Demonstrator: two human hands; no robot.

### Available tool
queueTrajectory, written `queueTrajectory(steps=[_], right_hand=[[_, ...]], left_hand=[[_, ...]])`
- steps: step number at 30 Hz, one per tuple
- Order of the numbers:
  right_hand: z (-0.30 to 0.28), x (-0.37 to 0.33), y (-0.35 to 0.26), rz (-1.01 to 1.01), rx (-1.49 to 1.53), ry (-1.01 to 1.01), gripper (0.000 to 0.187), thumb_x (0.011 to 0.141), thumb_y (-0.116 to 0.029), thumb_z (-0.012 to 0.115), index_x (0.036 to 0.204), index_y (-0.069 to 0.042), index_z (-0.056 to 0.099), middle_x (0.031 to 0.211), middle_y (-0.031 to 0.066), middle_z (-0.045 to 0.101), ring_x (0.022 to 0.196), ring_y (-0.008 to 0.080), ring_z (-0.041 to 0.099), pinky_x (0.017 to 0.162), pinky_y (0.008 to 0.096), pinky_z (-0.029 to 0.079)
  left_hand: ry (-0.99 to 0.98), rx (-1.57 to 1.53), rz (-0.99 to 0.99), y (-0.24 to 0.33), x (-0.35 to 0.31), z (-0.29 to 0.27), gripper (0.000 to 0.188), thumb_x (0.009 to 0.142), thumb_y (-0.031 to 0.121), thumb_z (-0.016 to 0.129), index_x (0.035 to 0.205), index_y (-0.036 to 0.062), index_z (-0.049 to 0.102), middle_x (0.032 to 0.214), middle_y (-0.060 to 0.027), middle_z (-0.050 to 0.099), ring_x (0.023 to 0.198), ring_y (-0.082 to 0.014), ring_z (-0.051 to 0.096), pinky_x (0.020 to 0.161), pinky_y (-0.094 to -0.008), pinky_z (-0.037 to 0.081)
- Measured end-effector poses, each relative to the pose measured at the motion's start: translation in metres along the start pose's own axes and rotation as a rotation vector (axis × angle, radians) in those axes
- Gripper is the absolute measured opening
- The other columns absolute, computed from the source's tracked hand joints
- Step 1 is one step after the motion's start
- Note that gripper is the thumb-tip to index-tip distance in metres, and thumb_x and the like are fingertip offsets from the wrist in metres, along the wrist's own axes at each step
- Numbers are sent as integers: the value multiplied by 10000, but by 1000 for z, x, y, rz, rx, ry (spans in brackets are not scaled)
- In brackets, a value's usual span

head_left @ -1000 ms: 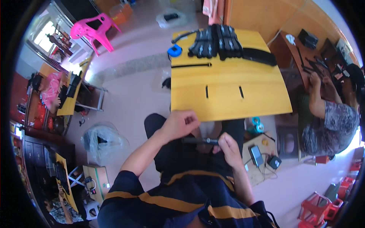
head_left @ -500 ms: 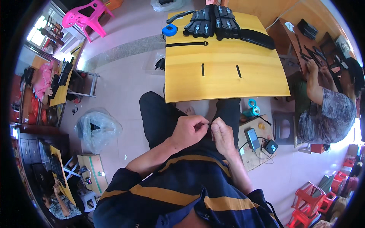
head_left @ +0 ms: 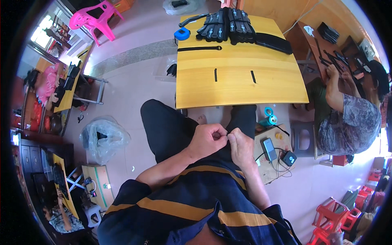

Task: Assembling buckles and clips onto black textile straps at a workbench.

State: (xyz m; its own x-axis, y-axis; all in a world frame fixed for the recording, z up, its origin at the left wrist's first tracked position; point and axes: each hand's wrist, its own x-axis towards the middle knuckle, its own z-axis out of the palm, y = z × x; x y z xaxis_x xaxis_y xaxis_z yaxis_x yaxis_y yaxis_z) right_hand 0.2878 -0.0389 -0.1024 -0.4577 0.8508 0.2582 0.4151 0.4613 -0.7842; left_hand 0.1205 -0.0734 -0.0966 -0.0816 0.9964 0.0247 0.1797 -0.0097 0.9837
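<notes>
Both hands meet over my lap, short of the yellow table's near edge. My left hand [head_left: 207,141] is closed, thumb against the curled forefinger. Touching it, my right hand [head_left: 241,148] is closed too, its thumb pressed on the folded fingers. Whatever lies between the fingertips is hidden or too small to name. On the yellow table [head_left: 241,96] lie two short black marks or strips, a left one [head_left: 215,75] and a right one [head_left: 253,76]. Farther back is a long black strap [head_left: 200,48] with a looped end.
Bundled black straps [head_left: 224,26], a black pouch-like piece [head_left: 273,42] and a blue tape measure [head_left: 182,34] sit at the table's back. On a carton [head_left: 267,171] to my right are a phone [head_left: 270,149] and cables. A co-worker [head_left: 347,118] sits at the right.
My hands have shifted slightly right and stay pressed together. My left knee has swung a little outward. The view has tilted slightly, moving the table a little left and up.
</notes>
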Motion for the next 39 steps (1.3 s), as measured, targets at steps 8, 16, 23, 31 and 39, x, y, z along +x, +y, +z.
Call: queueTrajectory(steps=[8,16,23,31,39], right_hand=[[-3,9,-9,-44,-144,-57,198,976,-170,616,853,-45,525,728,185,587,677,414,619,578,483,469],[0,18,-9,-81,-194,-130,203,977,-196,613,868,-52,520,729,173,609,652,392,637,559,471,490],[6,20,-11,-71,-272,-141,216,986,-201,606,856,-53,516,714,169,604,622,381,630,548,463,491],[14,31,-9,-76,-177,-87,221,995,-175,591,836,-45,511,685,186,572,622,410,607,554,491,459],[18,26,2,-84,-243,-137,235,984,-197,603,819,-57,511,686,174,583,616,385,626,557,475,487]], left_hand=[[7,30,25,3,3,-3,80,798,8,736,841,-37,686,729,-95,712,654,-107,674,615,-262,548],[-13,49,48,-5,10,-11,63,797,8,715,806,-29,665,691,-124,685,609,-155,663,578,-294,521],[5,13,15,-9,11,-11,96,805,15,706,764,-22,626,636,-106,629,565,-116,578,520,-303,456],[33,97,87,-9,16,-20,86,832,47,718,822,5,644,673,-84,649,595,-102,610,550,-285,482],[-88,71,12,-30,20,-21,88,843,66,702,837,10,635,641,-39,601,599,-85,540,563,-284,447]])
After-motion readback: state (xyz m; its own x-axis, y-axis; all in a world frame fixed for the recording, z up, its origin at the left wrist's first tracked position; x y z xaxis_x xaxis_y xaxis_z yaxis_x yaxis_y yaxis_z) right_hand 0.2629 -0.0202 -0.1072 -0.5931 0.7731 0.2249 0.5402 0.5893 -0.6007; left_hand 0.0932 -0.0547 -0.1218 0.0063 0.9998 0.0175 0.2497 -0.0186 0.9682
